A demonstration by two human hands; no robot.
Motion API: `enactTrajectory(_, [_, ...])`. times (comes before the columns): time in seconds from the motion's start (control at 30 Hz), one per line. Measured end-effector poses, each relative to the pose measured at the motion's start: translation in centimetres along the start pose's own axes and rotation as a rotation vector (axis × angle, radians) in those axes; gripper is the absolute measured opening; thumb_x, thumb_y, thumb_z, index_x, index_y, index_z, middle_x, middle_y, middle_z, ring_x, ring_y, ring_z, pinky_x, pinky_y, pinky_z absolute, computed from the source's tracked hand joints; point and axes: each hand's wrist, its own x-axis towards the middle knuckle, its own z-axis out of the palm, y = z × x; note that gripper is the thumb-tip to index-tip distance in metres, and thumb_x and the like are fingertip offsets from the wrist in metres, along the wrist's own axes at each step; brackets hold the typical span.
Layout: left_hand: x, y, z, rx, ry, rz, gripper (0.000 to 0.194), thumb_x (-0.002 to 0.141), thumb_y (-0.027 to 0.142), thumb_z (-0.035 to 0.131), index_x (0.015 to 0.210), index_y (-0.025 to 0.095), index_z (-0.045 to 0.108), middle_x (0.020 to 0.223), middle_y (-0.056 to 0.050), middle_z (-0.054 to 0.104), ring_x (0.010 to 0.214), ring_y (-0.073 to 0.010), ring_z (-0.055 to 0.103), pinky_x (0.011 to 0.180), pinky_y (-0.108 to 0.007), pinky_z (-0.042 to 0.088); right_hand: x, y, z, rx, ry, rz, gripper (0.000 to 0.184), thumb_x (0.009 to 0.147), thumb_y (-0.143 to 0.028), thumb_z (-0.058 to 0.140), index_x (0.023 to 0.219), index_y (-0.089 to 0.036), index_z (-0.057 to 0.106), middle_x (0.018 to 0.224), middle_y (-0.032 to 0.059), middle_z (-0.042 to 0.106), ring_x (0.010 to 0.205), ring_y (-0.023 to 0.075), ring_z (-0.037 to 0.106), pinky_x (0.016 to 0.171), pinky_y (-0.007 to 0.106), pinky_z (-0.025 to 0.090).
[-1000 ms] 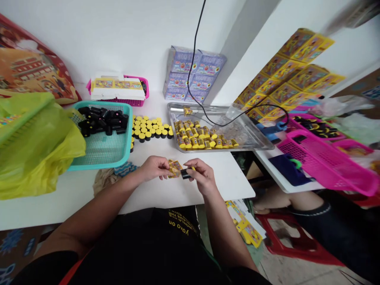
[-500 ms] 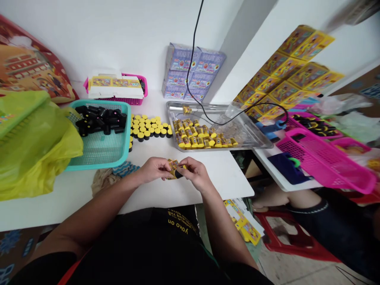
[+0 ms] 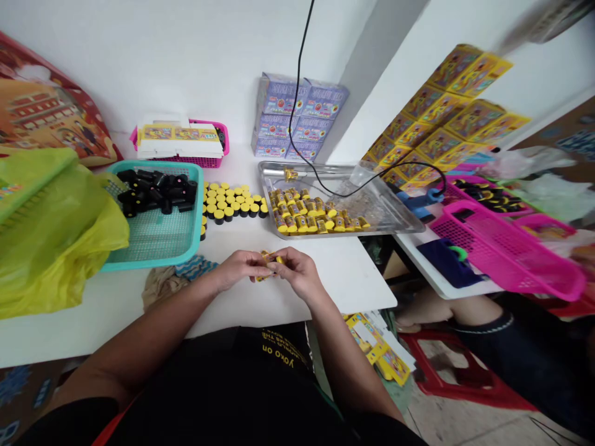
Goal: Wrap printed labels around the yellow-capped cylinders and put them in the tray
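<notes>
Drawn closer together since the earlier frame, the left hand (image 3: 238, 270) and right hand (image 3: 299, 272), fingers curled nearly closed, pinched a small yellow wrapper (image 3: 261, 279) above the tabletop (image 3: 344, 275); whether anything sat inside was hard to tell. Wrapped pieces (image 3: 301, 223) lay in the metal tray (image 3: 393, 207), apparently done; unwrapped yellow-topped pots (image 3: 228, 212) stood to its left, presumably left to do.

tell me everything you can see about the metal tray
The tray is shallow, rectangular and shiny silver, metal by its look, with a raised rim. It lies flat on the white table, its right end seemingly jutting past the edge. Yellow-ended pieces crowd its left near part; one lies apart toward the far left corner. A black cable hangs across it; whether they touch is unclear.
</notes>
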Motion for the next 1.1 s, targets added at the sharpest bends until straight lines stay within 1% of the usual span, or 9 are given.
enactTrajectory(0.1, [0.0, -0.3, 0.2, -0.101, -0.016, -0.029, 0.027, 0.068, 0.033, 0.077, 0.081, 0.012, 0.066, 0.072, -0.004, 0.068, 0.067, -0.0135, 0.063, 0.063, -0.027, 0.047, -0.1, 0.0, -0.1, -0.096, -0.009, -0.059, 0.036, 0.080, -0.053, 0.065, 0.092, -0.019, 0.067, 0.074, 0.0026, 0.062, 0.064, 0.0147, 0.055, 0.058, 0.027, 0.045])
enactTrajectory(0.2, [0.0, -0.6, 0.4, -0.165, 0.022, -0.040, 0.028, 0.067, 0.032, 0.077, 0.081, 0.012, 0.063, 0.072, -0.004, 0.069, 0.062, -0.0144, 0.063, 0.065, -0.030, 0.048, -0.3, -0.3, -0.4, -0.163, -0.035, -0.121, 0.035, 0.088, -0.052, 0.056, 0.100, -0.021, 0.069, 0.086, 0.0056, 0.064, 0.071, 0.0163, 0.059, 0.064, 0.028, 0.048])
enactTrajectory(0.33, [0.0, -0.6, 0.6, -0.158, 0.062, -0.002, 0.031, 0.066, 0.031, 0.078, 0.085, 0.012, 0.063, 0.071, -0.004, 0.069, 0.060, -0.0142, 0.063, 0.062, -0.029, 0.047, -0.3, -0.3, -0.6, -0.172, -0.055, -0.137, 0.036, 0.089, -0.051, 0.054, 0.102, -0.023, 0.071, 0.082, 0.0046, 0.061, 0.068, 0.0157, 0.058, 0.063, 0.029, 0.048])
enactTrajectory(0.43, [0.0, -0.7, 0.8, -0.211, 0.060, 0.017, 0.031, 0.066, 0.031, 0.079, 0.083, 0.011, 0.062, 0.072, -0.004, 0.068, 0.060, -0.0143, 0.063, 0.062, -0.029, 0.048, -0.2, 0.0, -0.3, -0.204, -0.051, -0.165, 0.037, 0.089, -0.053, 0.053, 0.103, -0.024, 0.071, 0.081, 0.0050, 0.062, 0.073, 0.0179, 0.058, 0.068, 0.032, 0.048])
enactTrajectory(0.6, [0.1, -0.9, 1.3, -0.378, 0.061, -0.075, 0.035, 0.061, 0.031, 0.082, 0.081, 0.012, 0.061, 0.075, -0.005, 0.068, 0.062, -0.0152, 0.065, 0.063, -0.030, 0.048, -0.5, 0.1, -0.1, -0.239, -0.049, -0.202, 0.039, 0.092, -0.052, 0.049, 0.109, -0.024, 0.070, 0.083, 0.0062, 0.062, 0.081, 0.0203, 0.057, 0.076, 0.035, 0.049])
enactTrajectory(0.67, [0.1, -1.0, 1.4, -0.422, 0.048, -0.101, 0.035, 0.060, 0.032, 0.083, 0.081, 0.013, 0.061, 0.075, -0.005, 0.068, 0.062, -0.0157, 0.065, 0.063, -0.030, 0.048, -0.6, 0.2, -0.2, -0.239, -0.070, -0.212, 0.038, 0.092, -0.050, 0.049, 0.112, -0.024, 0.069, 0.084, 0.0061, 0.061, 0.082, 0.0201, 0.057, 0.077, 0.035, 0.048])
enactTrajectory(0.77, [0.0, -1.1, 1.5, -0.443, 0.028, -0.099, 0.033, 0.065, 0.034, 0.081, 0.082, 0.013, 0.061, 0.074, -0.005, 0.067, 0.061, -0.0151, 0.064, 0.061, -0.030, 0.048, -0.8, 0.7, -0.6, -0.222, -0.090, -0.242, 0.036, 0.090, -0.047, 0.055, 0.114, -0.023, 0.068, 0.081, 0.0040, 0.058, 0.078, 0.0183, 0.056, 0.075, 0.033, 0.047])
enactTrajectory(0.9, [-0.1, -1.2, 1.5, -0.447, -0.004, -0.078, 0.028, 0.069, 0.033, 0.077, 0.082, 0.013, 0.061, 0.071, -0.006, 0.066, 0.056, -0.0136, 0.060, 0.055, -0.027, 0.044, -0.9, 1.3, -0.9, -0.153, -0.089, -0.263, 0.032, 0.088, -0.044, 0.060, 0.112, -0.024, 0.068, 0.077, 0.0011, 0.053, 0.072, 0.0158, 0.055, 0.068, 0.030, 0.045])
enactTrajectory(1.1, [-0.2, -0.6, 1.5, -0.490, -0.030, -0.096, 0.029, 0.071, 0.036, 0.076, 0.082, 0.014, 0.060, 0.071, -0.009, 0.067, 0.059, -0.0159, 0.061, 0.055, -0.027, 0.044, -1.1, 0.2, -1.7, -0.171, -0.111, -0.314, 0.028, 0.090, -0.035, 0.060, 0.115, -0.027, 0.066, 0.087, 0.0030, 0.054, 0.077, 0.0154, 0.054, 0.066, 0.028, 0.046])
